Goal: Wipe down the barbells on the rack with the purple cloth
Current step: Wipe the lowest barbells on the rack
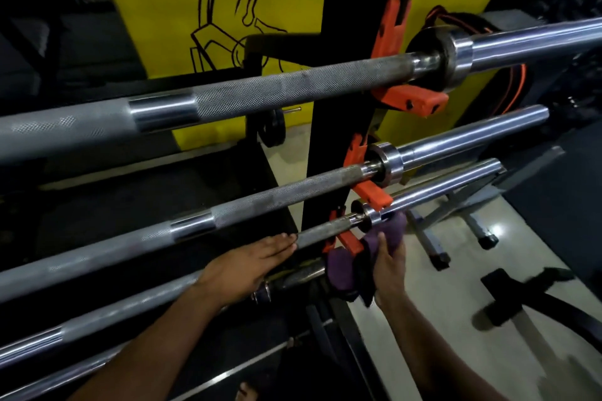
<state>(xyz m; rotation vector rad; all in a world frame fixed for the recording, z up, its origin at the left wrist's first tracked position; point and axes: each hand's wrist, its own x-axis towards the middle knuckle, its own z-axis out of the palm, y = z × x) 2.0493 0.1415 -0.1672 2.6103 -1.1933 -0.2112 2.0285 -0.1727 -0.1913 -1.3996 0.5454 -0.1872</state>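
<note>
Best done with long strokes along the third bar point(439, 187), cloth wrapped as far round the metal as the hand allows, so the underside gets cleaned as well as the top. Worth working outward from the collar point(369, 213) toward the free end of the sleeve, then back over the rough grip section on the other side of the orange hook point(350, 242). Steady pressure, not a quick flick; grime probably sits in the knurling and at the collar edge.

Right hand point(389, 265): fingers curled round the purple cloth point(381, 238), thumb on the near side, gripping it bunched. Upper end of the cloth pressed against the sleeve just past the collar; lower end hanging down over the dark bar point(299, 275) below and partly covering it. Fingertips hidden behind the cloth, so no telling exactly how tightly closed.

Left hand point(250, 264): fingers straight and pressed together, laid flat along the grip section of the third bar, fingertips point(288, 239) touching it just short of the hook. Looks like bracing to keep the bar from rolling in its hooks.

Top bar point(260, 91) and second bar point(277, 197) higher on the rack, untouched by either hand.
</note>
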